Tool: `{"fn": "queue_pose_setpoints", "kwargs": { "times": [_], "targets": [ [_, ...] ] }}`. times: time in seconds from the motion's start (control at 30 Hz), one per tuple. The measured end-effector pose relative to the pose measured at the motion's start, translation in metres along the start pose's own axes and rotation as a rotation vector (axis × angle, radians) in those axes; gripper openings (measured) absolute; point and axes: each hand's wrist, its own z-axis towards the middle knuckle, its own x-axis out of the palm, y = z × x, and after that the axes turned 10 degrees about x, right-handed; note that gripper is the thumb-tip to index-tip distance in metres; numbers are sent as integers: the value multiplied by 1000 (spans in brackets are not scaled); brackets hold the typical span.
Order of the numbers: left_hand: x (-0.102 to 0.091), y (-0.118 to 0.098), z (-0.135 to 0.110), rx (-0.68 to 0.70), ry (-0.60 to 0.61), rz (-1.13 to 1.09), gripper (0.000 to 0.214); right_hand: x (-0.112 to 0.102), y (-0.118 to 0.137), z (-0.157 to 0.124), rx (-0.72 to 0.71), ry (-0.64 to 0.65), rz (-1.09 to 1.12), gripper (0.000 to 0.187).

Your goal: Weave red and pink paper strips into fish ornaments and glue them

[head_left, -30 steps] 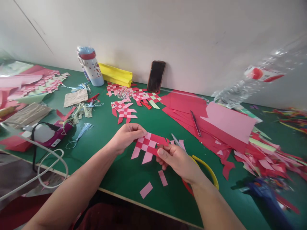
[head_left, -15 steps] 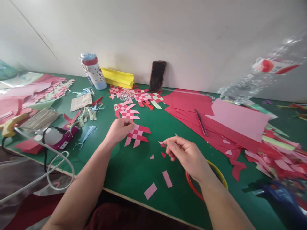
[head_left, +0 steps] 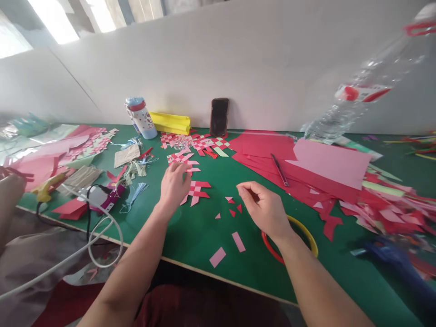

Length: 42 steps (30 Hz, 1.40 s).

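Observation:
My left hand hovers open with fingers spread over the green table. Its fingertips sit between one red-and-pink woven paper piece and another just beyond. My right hand is curled, thumb against forefinger; what it pinches, if anything, is hidden. Small red scraps lie between the hands. Two loose pink strips lie nearer the table edge.
Yellow and red rings lie under my right wrist. Red sheets, a pink sheet and a craft knife lie to the right. A phone, drink bottle, yellow paper line the wall. White cable at left.
My left hand carried the woven piece leftward, laid it on the table and let go. My right hand let go of it and drew back, and small red scraps dropped. The camera tilted up.

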Motion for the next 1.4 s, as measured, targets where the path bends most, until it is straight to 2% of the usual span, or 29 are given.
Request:
{"fn": "queue_pose_setpoints", "kwargs": {
  "times": [0.03, 0.1, 0.2, 0.27, 0.33, 0.47, 0.6, 0.73, 0.83, 0.97, 1.17, 1.3, 1.4],
  "targets": [
    [-2, -11, -8, 55, 24, -9, 29, -3, 0, 0, -6, -22, -5, 29],
    [-7, -33, -33, 285, 172, -38, 30, -11, -4, -5, -27, -31, -67, 30],
    [-9, -56, -82, 544, 341, -106, 36, -30, -25, -24, -164, -21, -348, 34],
    [-9, -57, -114, 580, 376, -104, 38, -43, -46, -44, -239, -42, -516, 37],
    [-8, -50, -140, 572, 339, -63, 36, -53, -67, -64, -237, -62, -611, 40],
    [-4, -32, -168, 560, 293, 2, 36, -59, -87, -83, -223, -66, -684, 41],
    [-2, -38, -166, 600, 341, 60, 49, -52, -77, -75, -190, -63, -736, 41],
    [7, -56, -146, 589, 422, 82, 57, -47, -57, -66, -94, -42, -777, 34],
    [16, -69, -131, 564, 429, 57, 61, -50, -48, -69, -6, -50, -744, 33],
    [21, -84, -118, 537, 406, -14, 61, -60, -42, -81, 169, -58, -535, 43],
    [16, -98, -113, 488, 403, -189, 61, -64, -46, -92, 306, 17, 25, 55],
    [16, -93, -111, 429, 365, -280, 63, -61, -53, -89, 253, 49, 16, 56],
    [21, -90, -101, 263, 315, -574, 73, -53, -48, -89, 237, 110, 92, 59]
  ]
}}
